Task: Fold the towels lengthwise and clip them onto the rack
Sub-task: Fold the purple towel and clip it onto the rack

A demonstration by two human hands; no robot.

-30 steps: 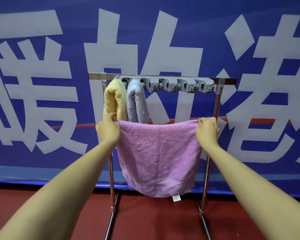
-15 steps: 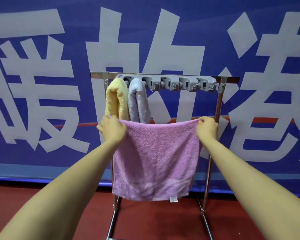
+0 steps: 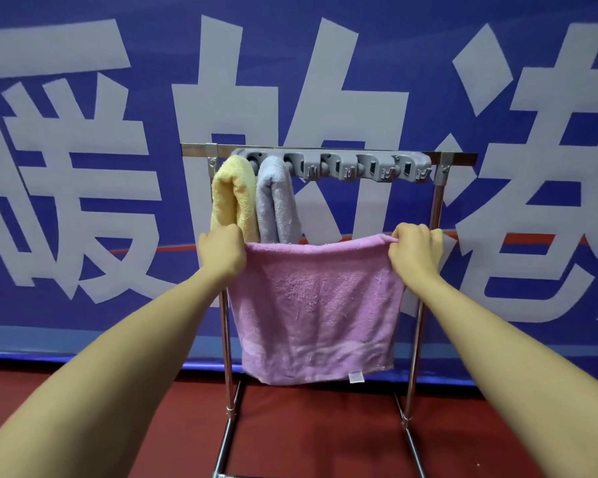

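Head-camera footage showed a pink towel point(image 3: 316, 305) held stretched out flat in front of a steel rack point(image 3: 328, 148), its top edge gripped at both corners and its lower hem hanging free above the red floor point(image 3: 308, 436). A yellow towel point(image 3: 233, 194) and a grey towel point(image 3: 277, 201) were already seen hanging folded from the two leftmost slots of the grey clip strip point(image 3: 353, 167); the slots to their right stood unfilled.

Several failures were judged possible. The lengthwise fold could be made crooked if the two corners were brought together unevenly, since the cloth was limp and the far layer could not be seen. A corner could be let slip while the grip was changed for the fold, and the towel could be dropped to the floor. The hanging towels, just behind the left corner, could be brushed and dragged loose from their clips. A thick folded bundle might also be pushed only partly into a slot and later slide out.

The left hand point(image 3: 223, 255) was curled tightly over the left corner, knuckles towards the camera. The right hand point(image 3: 415, 248) was closed in a pinch on the right corner, fingers bent over the hem. Both forearms were extended forwards, spread apart at about the same height.
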